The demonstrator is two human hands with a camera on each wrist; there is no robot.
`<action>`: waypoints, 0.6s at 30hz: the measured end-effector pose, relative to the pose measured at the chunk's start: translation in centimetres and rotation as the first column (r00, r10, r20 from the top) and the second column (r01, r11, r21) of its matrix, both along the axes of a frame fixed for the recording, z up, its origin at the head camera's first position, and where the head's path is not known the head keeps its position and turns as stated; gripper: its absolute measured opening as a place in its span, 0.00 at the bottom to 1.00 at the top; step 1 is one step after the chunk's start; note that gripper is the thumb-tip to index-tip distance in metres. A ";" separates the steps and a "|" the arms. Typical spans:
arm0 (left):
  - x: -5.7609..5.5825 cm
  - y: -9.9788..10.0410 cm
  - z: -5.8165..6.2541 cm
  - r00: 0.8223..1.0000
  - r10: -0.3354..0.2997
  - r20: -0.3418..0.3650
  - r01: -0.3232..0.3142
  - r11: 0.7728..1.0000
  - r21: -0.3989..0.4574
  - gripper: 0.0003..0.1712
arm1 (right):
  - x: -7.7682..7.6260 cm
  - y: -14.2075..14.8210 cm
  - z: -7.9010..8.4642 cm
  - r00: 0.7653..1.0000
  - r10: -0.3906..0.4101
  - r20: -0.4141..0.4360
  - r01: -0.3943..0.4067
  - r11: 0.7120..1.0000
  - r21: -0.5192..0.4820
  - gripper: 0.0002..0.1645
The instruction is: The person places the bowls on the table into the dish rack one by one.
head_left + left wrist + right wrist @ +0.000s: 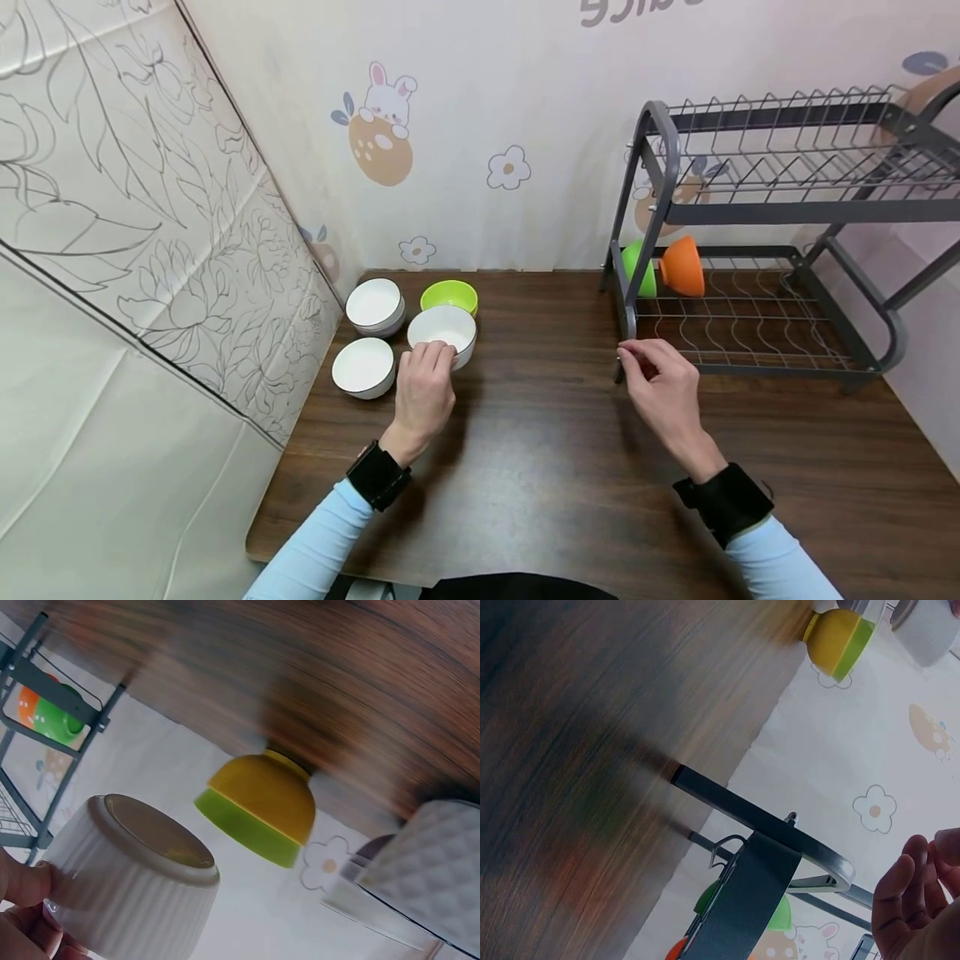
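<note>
My left hand (427, 392) pinches the rim of a white bowl (444, 327), whose ribbed side (127, 877) shows in the left wrist view, tilted above the table. Just behind it stands a green-topped bowl (450, 293), yellow on its lower outside (262, 791). To the left are stacked white bowls (375, 305) and another white bowl (363, 367) in front of them. My right hand (666, 392) hovers by the front left corner of the dish rack (750, 212), fingers loosely curled near the thumb and holding nothing.
On the rack's lower tier, a green bowl (637, 271) and an orange bowl (682, 268) stand on their sides at the left end. Behind the wooden table (525, 467) rises a patterned wall (510, 100); a white panel (135, 333) borders its left side.
</note>
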State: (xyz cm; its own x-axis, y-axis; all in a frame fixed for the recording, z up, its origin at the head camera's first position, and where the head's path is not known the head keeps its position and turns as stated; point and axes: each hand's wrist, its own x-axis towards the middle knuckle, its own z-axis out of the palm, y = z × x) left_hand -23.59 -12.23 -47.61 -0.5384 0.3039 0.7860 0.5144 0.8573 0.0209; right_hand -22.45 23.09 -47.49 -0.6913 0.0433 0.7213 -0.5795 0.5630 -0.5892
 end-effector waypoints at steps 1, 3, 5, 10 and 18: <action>0.1 0.2 -0.1 1.000 -0.006 -0.001 0.006 1.000 -0.008 0.09 | 0.0 0.0 -0.1 1.000 0.003 0.002 -0.003 1.000 0.003 0.10; 0.2 0.6 -0.2 1.000 -0.018 -0.002 0.017 0.999 -0.028 0.08 | 0.1 -0.1 -0.1 1.000 0.010 0.014 -0.010 1.000 0.010 0.09; 0.2 1.1 -0.1 0.999 -0.039 0.002 0.039 0.998 -0.043 0.07 | 0.1 -0.2 -0.1 0.999 0.017 0.028 -0.017 1.000 0.018 0.09; 0.1 2.2 0.3 0.995 -0.101 0.022 0.102 0.992 -0.074 0.08 | 0.0 -0.5 0.3 0.999 0.031 0.041 -0.032 0.999 0.030 0.08; 0.3 3.9 1.1 0.988 -0.153 0.028 0.156 0.980 -0.124 0.09 | 0.0 -0.9 0.4 0.999 0.041 0.010 -0.041 0.999 0.031 0.09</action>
